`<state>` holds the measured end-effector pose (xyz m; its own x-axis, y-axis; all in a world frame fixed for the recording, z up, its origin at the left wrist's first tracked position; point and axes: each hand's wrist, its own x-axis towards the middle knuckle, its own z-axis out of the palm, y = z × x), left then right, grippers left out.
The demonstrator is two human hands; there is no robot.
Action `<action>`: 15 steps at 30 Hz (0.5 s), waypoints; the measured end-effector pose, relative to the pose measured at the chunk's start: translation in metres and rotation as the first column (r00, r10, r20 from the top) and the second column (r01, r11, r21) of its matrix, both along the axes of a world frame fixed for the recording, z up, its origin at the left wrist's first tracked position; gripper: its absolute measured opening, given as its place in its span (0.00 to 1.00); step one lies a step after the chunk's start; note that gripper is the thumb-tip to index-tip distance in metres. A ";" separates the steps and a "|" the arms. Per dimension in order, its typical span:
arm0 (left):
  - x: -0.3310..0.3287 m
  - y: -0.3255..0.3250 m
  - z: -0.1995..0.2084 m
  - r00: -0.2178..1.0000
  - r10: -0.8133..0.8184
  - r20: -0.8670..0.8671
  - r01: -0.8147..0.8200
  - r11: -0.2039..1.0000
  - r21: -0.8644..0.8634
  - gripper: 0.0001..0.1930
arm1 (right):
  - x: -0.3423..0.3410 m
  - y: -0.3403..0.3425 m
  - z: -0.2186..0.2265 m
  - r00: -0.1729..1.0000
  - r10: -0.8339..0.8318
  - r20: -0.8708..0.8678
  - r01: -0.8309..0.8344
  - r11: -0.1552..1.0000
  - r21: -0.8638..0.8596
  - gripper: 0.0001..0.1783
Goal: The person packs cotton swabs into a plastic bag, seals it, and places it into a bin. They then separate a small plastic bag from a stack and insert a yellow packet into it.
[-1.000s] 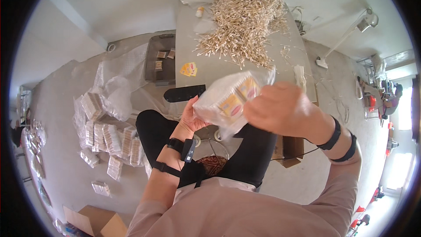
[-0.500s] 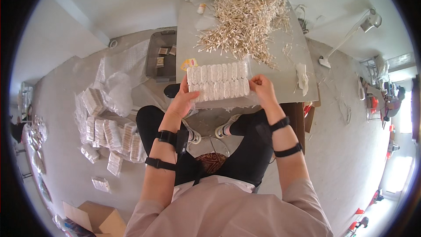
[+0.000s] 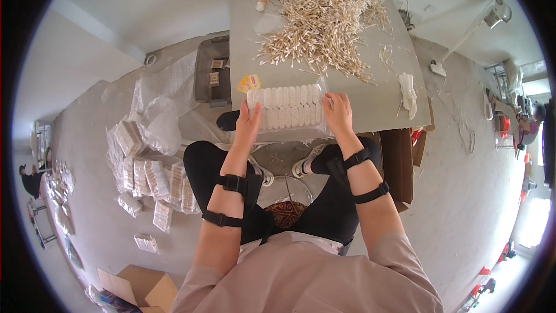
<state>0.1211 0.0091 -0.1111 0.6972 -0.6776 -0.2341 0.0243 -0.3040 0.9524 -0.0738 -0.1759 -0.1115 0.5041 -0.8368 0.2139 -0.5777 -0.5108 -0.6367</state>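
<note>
A clear plastic bag of cotton swab bundles, two rows of small white packs side by side, is at the table's front edge. My left hand grips its left end, thumb over the top. At the other end, my right hand is closed on the loose plastic beyond the bundles; its fingertips are partly hidden. Behind the bag a big heap of loose cotton swabs covers the far part of the table. A yellow label card lies just past the bag's left corner.
Left of the table stands a grey bin with a few small packs inside. Filled swab bags are piled on the floor at left. Open cardboard boxes stand at lower left and beneath the table's right side. Crumpled white material lies at right.
The bag looks lowered and flatter against the table edge. My right hand has shifted slightly left and up along its end. The whole view has tilted slightly.
</note>
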 end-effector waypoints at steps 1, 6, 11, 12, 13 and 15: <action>-0.002 -0.004 0.005 1.000 0.015 -0.002 -0.015 0.998 0.065 0.38 | 0.003 0.000 0.003 0.999 0.013 0.050 -0.012 1.000 -0.012 0.19; -0.009 -0.010 0.010 0.990 0.013 0.139 -0.030 0.992 0.125 0.36 | 0.022 -0.001 -0.001 1.000 -0.015 -0.008 0.017 0.907 0.422 0.26; -0.018 -0.014 0.027 0.988 -0.031 0.149 0.000 0.979 0.206 0.34 | 0.026 0.003 -0.007 0.995 -0.040 0.090 -0.006 0.888 0.460 0.31; -0.016 -0.016 0.027 0.852 -0.080 0.518 -0.055 0.969 0.240 0.33 | 0.027 0.002 -0.008 0.995 -0.030 0.096 -0.012 0.910 0.415 0.31; -0.015 -0.018 0.027 0.582 -0.136 0.802 -0.121 0.961 0.250 0.32 | 0.028 0.000 -0.009 0.995 -0.021 0.100 -0.017 0.930 0.368 0.31; -0.017 -0.024 0.032 0.524 -0.245 0.816 -0.010 0.956 0.293 0.32 | 0.026 -0.002 -0.010 0.996 -0.016 0.090 -0.017 0.934 0.356 0.31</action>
